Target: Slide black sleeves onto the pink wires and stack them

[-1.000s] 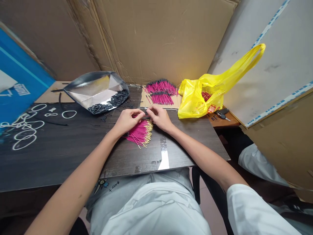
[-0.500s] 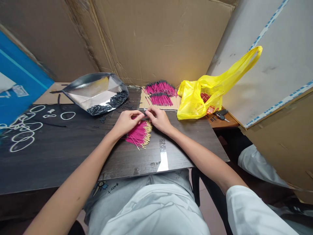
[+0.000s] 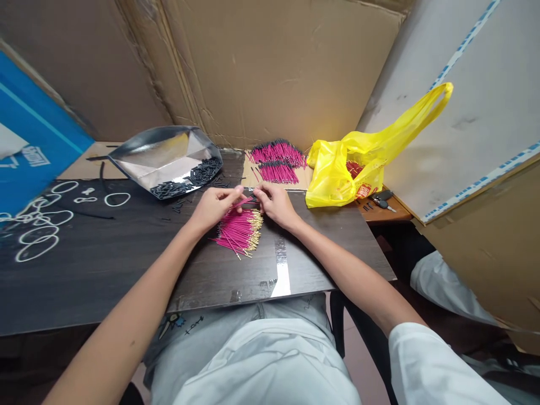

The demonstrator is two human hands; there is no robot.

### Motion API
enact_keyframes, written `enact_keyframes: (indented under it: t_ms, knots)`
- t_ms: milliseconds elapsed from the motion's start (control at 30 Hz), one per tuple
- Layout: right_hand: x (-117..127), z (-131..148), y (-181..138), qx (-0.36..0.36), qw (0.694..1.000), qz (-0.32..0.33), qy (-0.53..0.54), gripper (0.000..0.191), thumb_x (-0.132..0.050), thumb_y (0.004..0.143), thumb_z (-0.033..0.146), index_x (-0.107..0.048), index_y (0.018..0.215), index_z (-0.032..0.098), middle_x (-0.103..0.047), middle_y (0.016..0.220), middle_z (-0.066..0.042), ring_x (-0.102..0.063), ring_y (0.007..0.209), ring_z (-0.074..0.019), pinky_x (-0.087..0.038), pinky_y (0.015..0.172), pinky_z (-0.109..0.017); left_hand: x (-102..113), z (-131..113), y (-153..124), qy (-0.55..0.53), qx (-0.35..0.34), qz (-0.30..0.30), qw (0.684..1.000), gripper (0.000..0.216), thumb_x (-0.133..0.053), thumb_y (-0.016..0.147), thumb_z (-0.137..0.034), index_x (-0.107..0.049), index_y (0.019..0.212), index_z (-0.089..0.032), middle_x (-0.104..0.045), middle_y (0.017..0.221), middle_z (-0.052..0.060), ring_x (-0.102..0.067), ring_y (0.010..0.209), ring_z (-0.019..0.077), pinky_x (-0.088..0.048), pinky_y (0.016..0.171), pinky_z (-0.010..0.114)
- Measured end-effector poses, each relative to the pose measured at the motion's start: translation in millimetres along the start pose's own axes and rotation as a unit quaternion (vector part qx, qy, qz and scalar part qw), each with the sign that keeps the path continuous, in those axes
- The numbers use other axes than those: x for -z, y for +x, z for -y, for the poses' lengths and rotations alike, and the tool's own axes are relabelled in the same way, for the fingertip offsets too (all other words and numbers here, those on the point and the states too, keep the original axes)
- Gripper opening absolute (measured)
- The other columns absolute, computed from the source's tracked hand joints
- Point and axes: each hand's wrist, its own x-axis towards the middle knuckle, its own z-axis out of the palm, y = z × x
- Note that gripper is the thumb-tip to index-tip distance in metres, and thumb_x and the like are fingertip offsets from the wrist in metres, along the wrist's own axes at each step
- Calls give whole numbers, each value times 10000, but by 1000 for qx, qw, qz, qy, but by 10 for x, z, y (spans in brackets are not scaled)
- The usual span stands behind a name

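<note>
While the two hands are meeting just above the middle of the frame, the left hand (image 3: 213,205) is pinching one pink stick (image 3: 243,200) between thumb and forefinger, and the right hand (image 3: 276,205) is bunching its fingertips at that stick's far end, though whether it is gripping anything I cannot tell. Right beneath them the pile of pink sticks (image 3: 239,232) is fanning out on the dark table (image 3: 126,264), with the silver tray (image 3: 169,152) sitting upper left and the yellow bag (image 3: 337,169) upper right.
</note>
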Motion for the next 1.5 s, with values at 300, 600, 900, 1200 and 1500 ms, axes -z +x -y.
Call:
enact_keyframes:
  t_ms: [300,600,900,1200,1500]
  knots:
    - [164,-228,148,-96,978,-85,163,267,-617,951,460,-562,886,206,-563,712,48,-529,542,-67,-508,497,-176,69,193,65,197,-116,11,974,230,-610,793,-321,-825,842,-255,-732,938,64,-584,972,279,-473,937,420]
    - [135,-279,140,-92,976,-82,181,223,-631,941,406,-569,882,200,-553,703,51,-521,521,-61,-501,456,-166,144,303,105,254,-119,27,959,237,-611,807,-344,-815,887,-253,-708,975,83,-559,979,298,-442,982,468]
    - [98,-257,111,-95,983,-60,145,248,-609,942,439,-561,872,206,-557,708,47,-530,532,-70,-492,470,-174,91,317,133,236,-113,36,964,196,-597,832,-376,-715,767,-235,-690,887,94,-570,939,312,-438,920,459]
    - [97,-200,57,-37,999,4,23,249,-530,987,409,-549,840,210,-563,687,30,-538,574,-117,-443,558,-222,137,151,47,163,-65,-93,980,245,-548,904,-391,-723,953,-227,-730,976,65,-611,905,250,-464,837,364]
    - [32,-123,20,6,999,-4,-38,238,-521,993,369,-583,836,202,-611,751,-2,-584,763,-166,-448,726,-260,-14,7,-18,116,-100,-44,987,294,-576,908,-416,-771,963,-202,-766,1019,76,-641,932,239,-476,826,349]
